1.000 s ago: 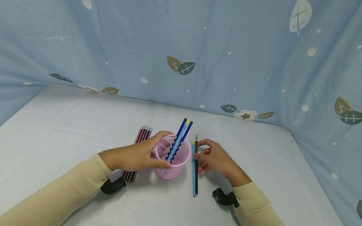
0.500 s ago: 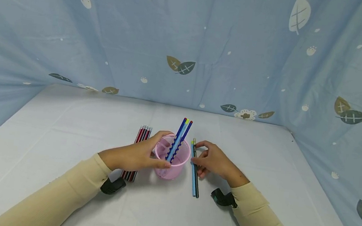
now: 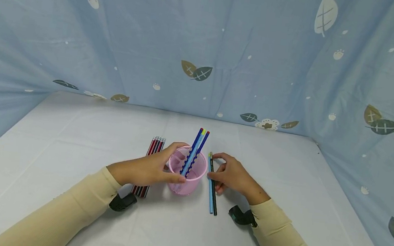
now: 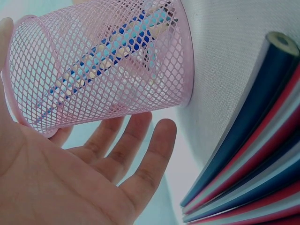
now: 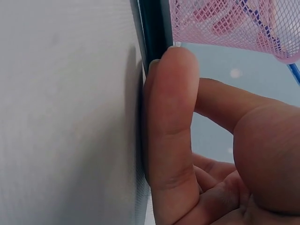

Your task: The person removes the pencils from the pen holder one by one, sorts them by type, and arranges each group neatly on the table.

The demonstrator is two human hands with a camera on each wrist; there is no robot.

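A pink mesh cup (image 3: pixel 186 180) stands on the white table with a few blue pencils (image 3: pixel 196 145) leaning in it. My left hand (image 3: pixel 163 167) grips the cup, thumb on the near rim and fingers round the far side. In the left wrist view the palm (image 4: pixel 65 178) lies beside the cup (image 4: pixel 103 65). My right hand (image 3: pixel 219 167) pinches a black pencil (image 3: pixel 214 195), which lies flat beside a light blue pencil (image 3: pixel 210 194) just right of the cup. The right wrist view shows a finger (image 5: pixel 168 122) pressed along the black pencil (image 5: pixel 152 28).
Several red and black pencils (image 3: pixel 153 150) lie in a row left of the cup, partly under my left hand, and show close up as pencils (image 4: pixel 253 154) in the left wrist view. A blue leaf-print cloth (image 3: pixel 205 47) walls the table (image 3: pixel 73 134) on three sides.
The right hand has drawn the black pencil slightly nearer and leftward, so it now lies close alongside the light blue pencil. The left hand and the cup have not moved.
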